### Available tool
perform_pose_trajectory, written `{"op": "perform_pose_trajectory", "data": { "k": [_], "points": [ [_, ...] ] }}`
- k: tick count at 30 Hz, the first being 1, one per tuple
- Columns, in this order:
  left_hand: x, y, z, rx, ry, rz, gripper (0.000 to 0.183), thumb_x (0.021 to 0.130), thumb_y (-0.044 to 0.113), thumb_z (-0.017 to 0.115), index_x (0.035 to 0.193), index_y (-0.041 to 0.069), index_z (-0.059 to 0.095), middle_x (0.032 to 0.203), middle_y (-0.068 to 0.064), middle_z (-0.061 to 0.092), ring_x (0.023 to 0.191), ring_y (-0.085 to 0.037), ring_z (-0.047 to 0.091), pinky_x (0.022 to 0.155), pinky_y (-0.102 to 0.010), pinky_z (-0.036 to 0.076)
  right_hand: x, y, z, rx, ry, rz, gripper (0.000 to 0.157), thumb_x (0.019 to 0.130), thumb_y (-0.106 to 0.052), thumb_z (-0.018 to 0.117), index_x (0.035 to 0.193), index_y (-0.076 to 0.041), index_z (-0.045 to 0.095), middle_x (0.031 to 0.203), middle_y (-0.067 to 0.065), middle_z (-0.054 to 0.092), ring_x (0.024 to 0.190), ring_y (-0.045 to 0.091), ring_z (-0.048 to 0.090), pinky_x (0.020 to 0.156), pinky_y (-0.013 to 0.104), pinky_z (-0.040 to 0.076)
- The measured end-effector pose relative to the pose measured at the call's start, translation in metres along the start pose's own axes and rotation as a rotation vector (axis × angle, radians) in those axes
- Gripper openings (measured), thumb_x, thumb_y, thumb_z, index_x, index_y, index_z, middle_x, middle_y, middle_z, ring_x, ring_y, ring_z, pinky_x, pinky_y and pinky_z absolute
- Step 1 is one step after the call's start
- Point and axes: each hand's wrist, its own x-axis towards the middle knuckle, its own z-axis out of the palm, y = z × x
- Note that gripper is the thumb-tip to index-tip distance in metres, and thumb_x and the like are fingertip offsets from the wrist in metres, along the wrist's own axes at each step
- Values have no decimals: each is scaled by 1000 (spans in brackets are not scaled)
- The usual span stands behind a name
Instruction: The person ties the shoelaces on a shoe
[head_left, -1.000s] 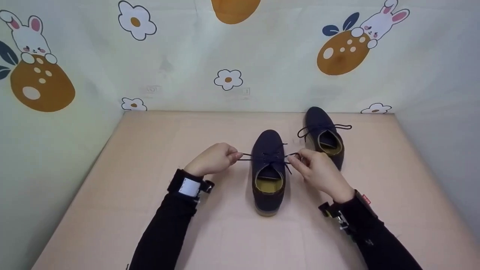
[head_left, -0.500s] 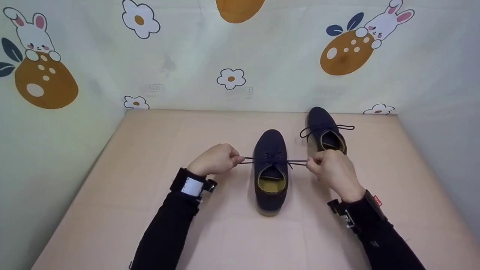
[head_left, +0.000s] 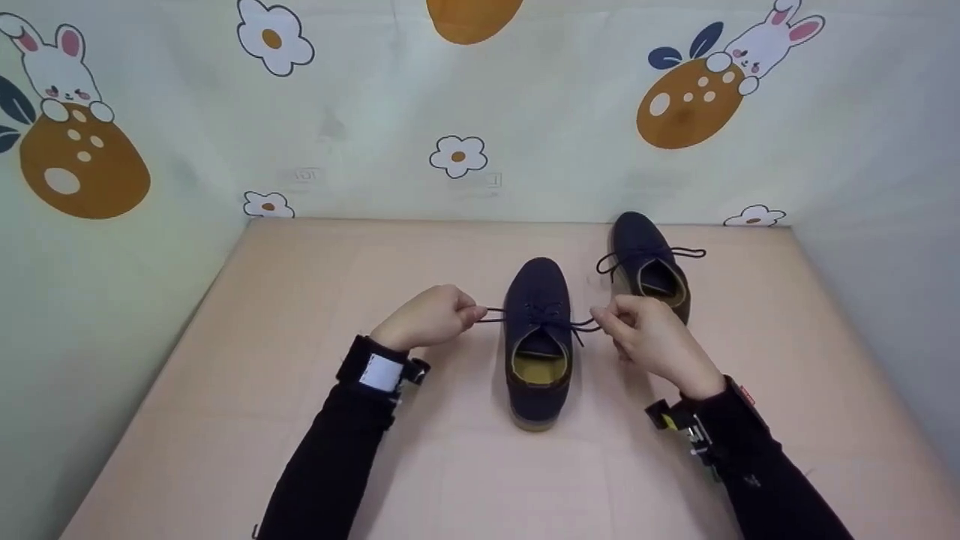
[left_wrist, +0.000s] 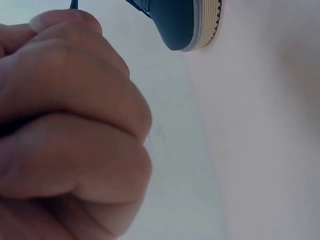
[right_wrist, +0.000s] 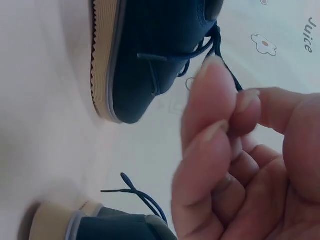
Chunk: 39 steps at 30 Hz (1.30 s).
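Note:
A navy lace-up shoe [head_left: 538,285] with a yellow insole stands in the middle of the table, toe pointing away. Left of it, my left hand [head_left: 431,319] pinches a dark shoelace loop [head_left: 493,321] drawn out straight. On the other side, my right hand [head_left: 656,337] holds the right part of the shoelace [head_left: 583,327] at the fingertips, and this side sags a little. The right wrist view shows the lace [right_wrist: 229,69] running from the knot to between thumb and forefinger. In the left wrist view, the curled fingers [left_wrist: 75,95] hide most of the grip.
A matching shoe [head_left: 637,236] with a tied bow stands farther back on the right, partly behind my right hand. The pink tabletop [head_left: 480,480] meets a pale cloth backdrop [head_left: 375,112] printed with rabbits, flowers and orange fruit.
My right hand pulled outward to the right, drawing its lace taut, then came back toward the shoe, and that lace slackened. My left hand stayed nearly in place with its loop.

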Motion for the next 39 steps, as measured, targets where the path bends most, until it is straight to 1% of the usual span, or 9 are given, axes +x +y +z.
{"op": "perform_pose_trajectory", "data": {
  "k": [6,9,12,15,18,23,27,30,39],
  "points": [
    [-1,0,-1,0,-29,-2,46,103,25,52,58,17,44,52,8,32,47,-9,30,49,-27,26,1,4,-1,-44,170,4,26,93,-14,64,67,-14,66,49,-6,56,45,13,55,46,26,39],
    [-1,0,-1,13,-38,-7,45,103,26,52,59,17,47,52,8,33,47,-10,31,49,-27,27,2,3,0,-8,123,21,17,94,-12,61,80,-10,70,54,-4,58,48,13,56,50,25,41],
    [-1,0,-1,22,-37,-12,45,103,26,52,59,17,46,52,8,33,47,-10,31,49,-28,27,2,-1,3,117,26,45,15,98,-11,56,89,-4,66,57,0,57,50,20,58,50,25,45],
    [0,0,0,21,-35,-12,45,103,26,52,59,17,44,52,8,32,47,-10,31,49,-28,27,1,-4,4,228,-30,64,20,101,-17,56,87,-4,61,56,2,54,50,28,60,47,27,46],
    [0,0,0,15,-35,-14,46,103,26,52,59,17,43,52,8,32,47,-9,31,49,-27,27,1,-6,5,253,-39,35,27,102,-24,58,82,-6,58,53,3,52,48,32,60,44,27,44],
    [-2,1,-1,39,-10,-17,47,102,26,53,58,17,41,52,8,31,47,-10,31,49,-27,27,0,-1,5,77,57,-26,35,98,-18,62,64,-11,52,49,-5,49,44,21,54,44,25,38],
    [-2,3,-1,108,-8,-1,44,102,25,55,59,16,48,53,8,34,49,-10,34,52,-28,30,-1,4,4,-153,149,-1,36,86,-11,62,55,-17,46,49,-9,42,46,15,43,45,30,31],
    [-2,4,0,153,-29,5,43,101,25,57,60,16,52,53,9,35,49,-10,36,52,-28,30,-3,4,6,-278,162,32,34,78,-13,63,50,-20,44,50,-8,38,49,17,40,46,33,28],
    [-4,5,1,182,-77,6,44,100,24,57,57,17,50,52,9,35,50,-10,36,52,-28,30,-6,6,13,-415,150,98,38,74,-21,67,45,-21,42,48,-4,40,48,22,45,42,38,31]
  ]
}}
